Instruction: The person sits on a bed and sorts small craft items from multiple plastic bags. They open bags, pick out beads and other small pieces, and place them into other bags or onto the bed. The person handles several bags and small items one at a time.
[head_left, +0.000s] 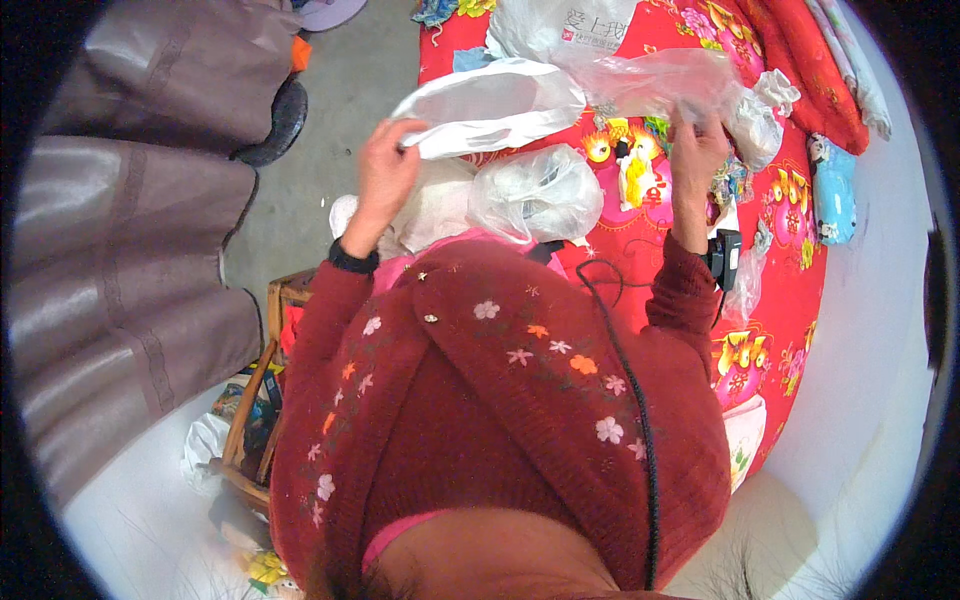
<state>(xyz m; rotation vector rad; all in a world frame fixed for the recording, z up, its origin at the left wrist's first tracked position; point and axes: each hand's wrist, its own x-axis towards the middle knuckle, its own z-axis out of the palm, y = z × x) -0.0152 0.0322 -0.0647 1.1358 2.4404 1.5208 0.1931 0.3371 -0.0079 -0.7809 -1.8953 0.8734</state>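
Note:
My left hand (388, 169) pinches the rim of a white plastic bag (491, 135), whose mouth is spread into a wide oval. Over to the right, my right hand (697, 146) has its fingertips closed on a clear plastic bag (645, 79), which stretches leftward towards the white one. Whether the two bags are joined cannot be told. A filled translucent plastic bag (536, 193) rests close to my lap, between my hands. Beyond the white bag lies a crumpled plastic bag with printing (555, 30). Another crumpled white bag (756, 133) is just right of my right hand.
A red patterned bedspread (780, 300) lies under the bags. Folded red bedding (814, 82) and a blue soft packet (834, 191) are along the wall. A black cable (637, 397) runs down my front. A wooden chair (255, 405) and a brown curtain (127, 247) stand left.

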